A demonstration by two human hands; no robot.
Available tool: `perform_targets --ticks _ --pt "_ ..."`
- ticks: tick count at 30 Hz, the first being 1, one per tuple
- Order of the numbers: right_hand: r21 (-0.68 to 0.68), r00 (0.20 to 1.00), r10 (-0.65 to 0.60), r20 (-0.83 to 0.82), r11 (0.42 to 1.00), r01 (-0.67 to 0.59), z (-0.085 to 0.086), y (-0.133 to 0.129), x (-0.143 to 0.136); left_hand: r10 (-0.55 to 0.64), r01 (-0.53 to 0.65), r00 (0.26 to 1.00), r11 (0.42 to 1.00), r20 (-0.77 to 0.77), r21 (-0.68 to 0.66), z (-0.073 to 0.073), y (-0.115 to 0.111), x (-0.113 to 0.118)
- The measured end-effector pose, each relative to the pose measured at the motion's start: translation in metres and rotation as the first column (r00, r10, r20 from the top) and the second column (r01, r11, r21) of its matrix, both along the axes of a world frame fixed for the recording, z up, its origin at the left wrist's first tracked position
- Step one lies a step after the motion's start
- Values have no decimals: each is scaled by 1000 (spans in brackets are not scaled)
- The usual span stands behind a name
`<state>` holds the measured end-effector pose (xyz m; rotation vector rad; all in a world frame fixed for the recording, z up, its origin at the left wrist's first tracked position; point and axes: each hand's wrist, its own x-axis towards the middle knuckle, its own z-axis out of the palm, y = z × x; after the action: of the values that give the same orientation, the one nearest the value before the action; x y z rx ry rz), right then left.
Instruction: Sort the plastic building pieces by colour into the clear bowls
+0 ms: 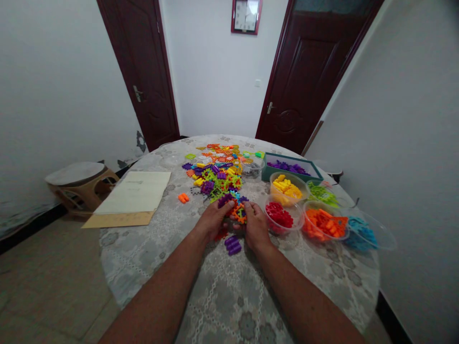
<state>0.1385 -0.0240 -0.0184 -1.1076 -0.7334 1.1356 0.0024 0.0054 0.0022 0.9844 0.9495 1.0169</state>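
My left hand (214, 217) and my right hand (256, 223) are curled around a small cluster of plastic building pieces (239, 213), orange, red and purple, at the near edge of the pile. Both thumbs lie along its top, and the fingers beneath are partly hidden. Just below the hands, purple pieces (233, 245) lie on the tablecloth, with some red ones half covered by my left hand. Beyond stretches a loose heap of mixed building pieces (218, 179) in green, yellow, purple and orange.
To the right stand clear tubs of yellow (287, 187), red (279, 216) and orange pieces (324, 224), with blue pieces (360, 233) beside them. A green box (287, 167) holds purple pieces. An open notebook (134, 192) lies left, past an orange piece (183, 198). A stool (81, 181) stands beyond the table.
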Motion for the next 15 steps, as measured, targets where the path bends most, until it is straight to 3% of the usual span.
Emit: perform_targets --ticks 3,6,11,15 --pt "1 999 -25 44 1000 25 1 -1 2 -71 72 996 997 -45 21 -2 -1 -1" --pt "-6 1000 -15 21 1000 15 -1 -1 3 -67 68 996 998 -57 15 -4 0 -1" --pt "32 995 29 -101 999 -25 -4 -2 3 -37 40 998 998 45 -50 -4 3 -2" --pt "12 998 59 14 998 -59 -3 -2 1 -49 65 988 992 147 -104 -1 5 -4"
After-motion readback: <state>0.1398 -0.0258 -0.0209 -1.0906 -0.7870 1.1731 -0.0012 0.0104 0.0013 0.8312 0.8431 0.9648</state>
